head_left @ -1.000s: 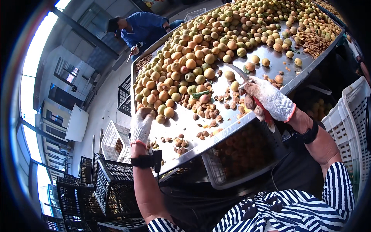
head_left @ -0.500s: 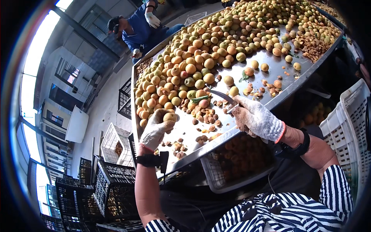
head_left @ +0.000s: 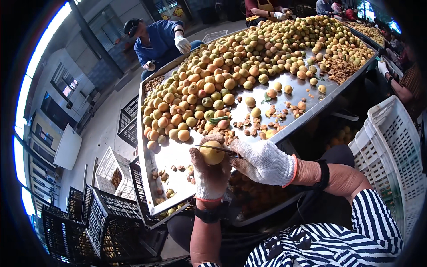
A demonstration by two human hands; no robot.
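My left hand (head_left: 211, 174), in a stained white knit glove, is closed round a yellow apricot (head_left: 212, 153) just above the table's near edge. My right hand (head_left: 262, 162), gloved the same way, grips a knife (head_left: 217, 147) whose thin dark blade lies across the upper part of the fruit. How deep the blade sits in the flesh I cannot tell. Beyond both hands a large heap of yellow, orange and greenish apricots (head_left: 213, 82) covers much of the metal table (head_left: 180, 149). Brown pits and scraps (head_left: 252, 125) lie scattered on the bare metal near my hands.
White plastic crates stand at the right (head_left: 384, 142) and left (head_left: 113, 171). Black crates (head_left: 106, 218) are stacked at the lower left. A person in blue (head_left: 162, 42) works at the far left side; other people sit at the back and right. Fruit fills a container under the table.
My left hand has brought the apricot from the heap's edge toward me. My right hand has moved left and down, laying the knife blade against it. The view has shifted too.
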